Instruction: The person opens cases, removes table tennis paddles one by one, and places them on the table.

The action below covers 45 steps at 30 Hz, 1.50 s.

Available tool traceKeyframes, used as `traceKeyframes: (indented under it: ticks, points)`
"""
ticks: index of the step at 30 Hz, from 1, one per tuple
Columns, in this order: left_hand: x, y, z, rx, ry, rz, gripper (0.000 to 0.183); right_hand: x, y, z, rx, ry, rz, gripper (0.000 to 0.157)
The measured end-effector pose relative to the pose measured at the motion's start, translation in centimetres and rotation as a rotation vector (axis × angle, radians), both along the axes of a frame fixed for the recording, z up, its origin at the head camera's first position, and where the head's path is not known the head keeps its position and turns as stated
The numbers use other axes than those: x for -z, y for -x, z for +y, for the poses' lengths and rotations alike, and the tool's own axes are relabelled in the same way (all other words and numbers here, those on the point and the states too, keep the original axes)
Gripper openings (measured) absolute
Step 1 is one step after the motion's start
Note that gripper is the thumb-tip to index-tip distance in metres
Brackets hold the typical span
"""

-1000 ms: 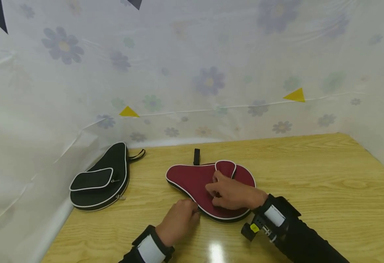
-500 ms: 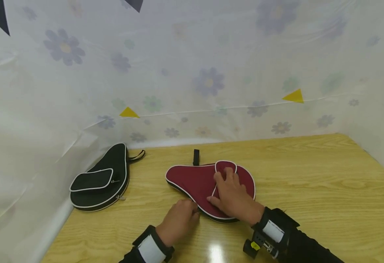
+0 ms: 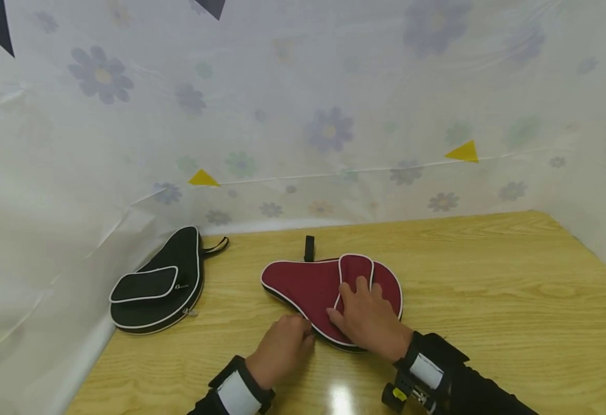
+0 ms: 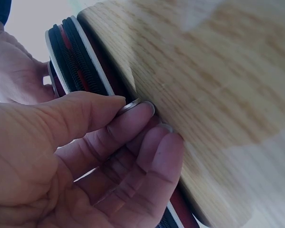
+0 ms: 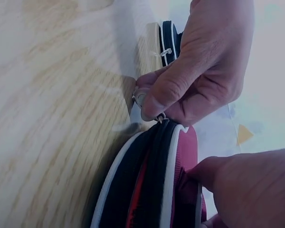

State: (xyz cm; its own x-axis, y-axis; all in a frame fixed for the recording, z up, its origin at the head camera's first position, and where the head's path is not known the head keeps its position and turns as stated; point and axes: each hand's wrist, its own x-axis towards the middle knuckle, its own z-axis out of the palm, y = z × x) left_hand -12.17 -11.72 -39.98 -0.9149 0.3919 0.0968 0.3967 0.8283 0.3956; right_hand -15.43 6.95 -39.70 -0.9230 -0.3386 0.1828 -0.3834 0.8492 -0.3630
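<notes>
we get soft, even light in the head view, with one white spot of glare on the table near the bottom edge. both wrist views look hazier and cooler to us, their wood grain blurred. in the right wrist view we see the sheet washed out nearly white, and shadow beside the red bag.

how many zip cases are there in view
2: the red case, under the person's right hand, and the black case, to the red one's left.
</notes>
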Motion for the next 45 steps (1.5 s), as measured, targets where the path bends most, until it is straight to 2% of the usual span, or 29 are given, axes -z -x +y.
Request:
traceKeyframes:
  ticks: [5, 13, 22, 34, 45]
  points:
    - [-0.1, -0.1, 0.0, -0.002, -0.006, -0.014, 0.036, 0.0, 0.2, 0.2, -0.067, -0.002, 0.008, 0.032]
    - [0.0, 0.0, -0.1, -0.001, -0.011, -0.007, 0.036, -0.7, 0.5, 0.9, -0.155, 0.005, -0.082, 0.027]
    - [0.1, 0.2, -0.1, -0.003, -0.01, -0.023, 0.034, -0.8, 0.3, 0.8, -0.154, -0.01, -0.048, 0.022]
    - [-0.1, 0.2, 0.0, 0.018, -0.02, 0.003, 0.032, -0.7, 0.4, 0.9, -0.173, -0.042, 0.003, 0.022]
    - [-0.1, 0.6, 0.0, -0.015, -0.031, -0.002, 0.037, -0.7, 1.3, 1.6, -0.215, -0.079, -0.062, 0.031]
